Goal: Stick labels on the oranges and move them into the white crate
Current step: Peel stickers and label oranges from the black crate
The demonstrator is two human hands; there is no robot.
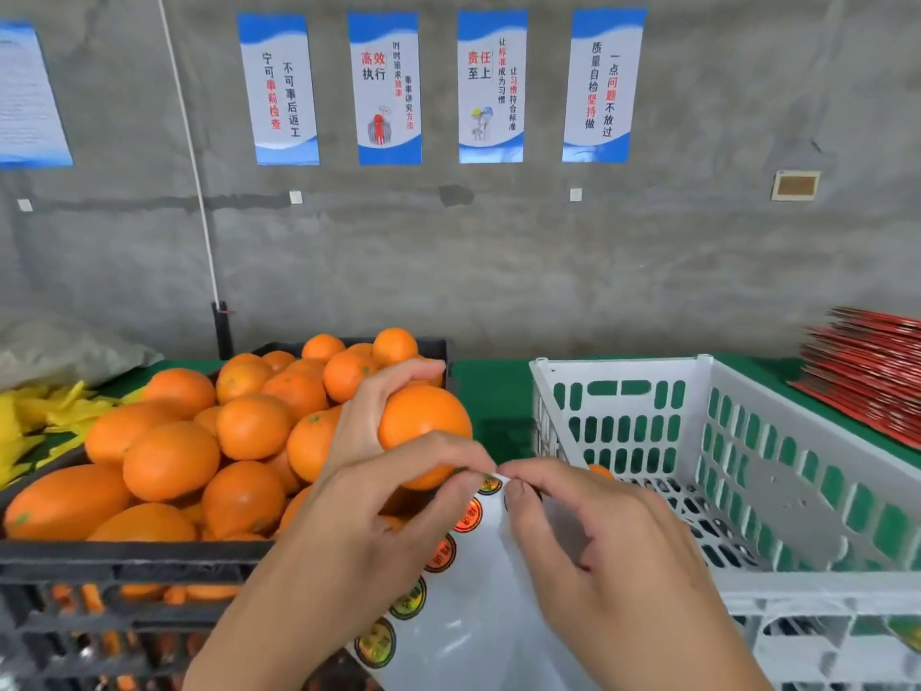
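Oranges [239, 431] fill the black crate [124, 561] on our left, and our left hand [369, 496] grips one orange [423, 426] above its right edge while pinching the top of the label sheet [468, 615]. Our right hand [593, 536] pinches the same corner, just beside the white crate [777, 441] on the green bench [491, 391].

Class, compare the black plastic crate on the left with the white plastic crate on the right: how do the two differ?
The black plastic crate is heaped with oranges above its rim; the white plastic crate is nearly empty, one orange showing. The black crate lies nearer the left hand, the white crate nearer the right hand. Both have slotted walls and rest on the green table.
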